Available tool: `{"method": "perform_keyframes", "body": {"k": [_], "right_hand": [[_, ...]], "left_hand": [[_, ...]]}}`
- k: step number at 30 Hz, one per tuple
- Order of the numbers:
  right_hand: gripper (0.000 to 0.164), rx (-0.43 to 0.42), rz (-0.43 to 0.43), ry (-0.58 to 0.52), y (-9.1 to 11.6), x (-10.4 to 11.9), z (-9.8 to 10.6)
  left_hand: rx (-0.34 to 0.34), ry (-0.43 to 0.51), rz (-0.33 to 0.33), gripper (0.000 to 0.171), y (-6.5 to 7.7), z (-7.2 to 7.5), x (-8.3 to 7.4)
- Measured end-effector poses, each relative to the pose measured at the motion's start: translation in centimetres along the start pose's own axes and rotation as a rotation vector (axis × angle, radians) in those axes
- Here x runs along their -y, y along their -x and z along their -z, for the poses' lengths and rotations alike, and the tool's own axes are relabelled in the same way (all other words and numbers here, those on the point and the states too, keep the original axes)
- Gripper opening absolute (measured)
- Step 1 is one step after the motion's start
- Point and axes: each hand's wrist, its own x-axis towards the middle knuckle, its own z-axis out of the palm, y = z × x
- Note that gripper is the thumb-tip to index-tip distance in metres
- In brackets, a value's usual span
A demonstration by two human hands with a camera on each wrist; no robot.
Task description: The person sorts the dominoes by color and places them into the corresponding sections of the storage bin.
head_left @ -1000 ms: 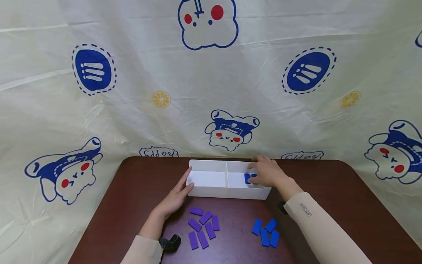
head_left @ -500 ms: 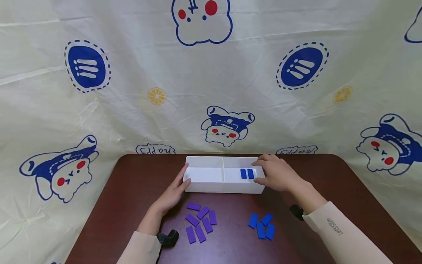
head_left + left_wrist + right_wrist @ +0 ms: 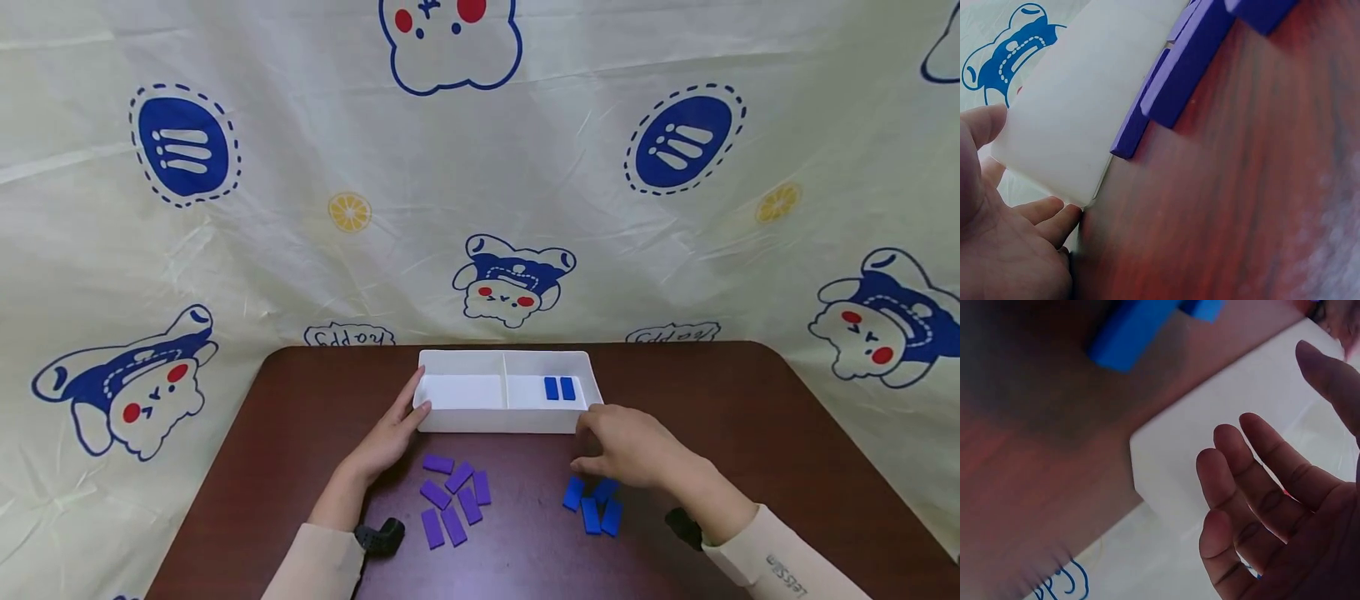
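A white two-compartment box (image 3: 465, 421) stands near the table's far edge. My left hand (image 3: 386, 442) rests against its left end, thumb by the front corner; in the left wrist view the fingers (image 3: 1060, 222) lie fairly straight along that end. Two blue blocks (image 3: 552, 388) lie side by side in the right compartment. My right hand (image 3: 630, 446) holds nothing and is in front of the box's right end, just above a small group of blue blocks (image 3: 591, 517). In the right wrist view its fingers (image 3: 1216, 475) are loosely bent, thumb apart.
Several purple blocks (image 3: 452, 527) lie scattered on the brown table (image 3: 517, 567) in front of the box, left of the blue group. A printed white curtain (image 3: 600, 275) hangs right behind the table's far edge.
My right hand has left the two blue blocks in the right compartment, come out over the box's right end and moved toward me to the loose blue blocks. The left hand stays at the box.
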Motion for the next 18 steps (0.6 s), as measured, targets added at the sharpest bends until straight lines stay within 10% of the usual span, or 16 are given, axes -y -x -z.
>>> {"method": "perform_keyframes", "body": {"k": [18], "right_hand": [[0.055, 0.093, 0.001, 0.035, 1.0, 0.9, -3.8]], "left_hand": [[-0.004, -0.008, -0.028, 0.067, -0.2, 0.1, 0.6]]}}
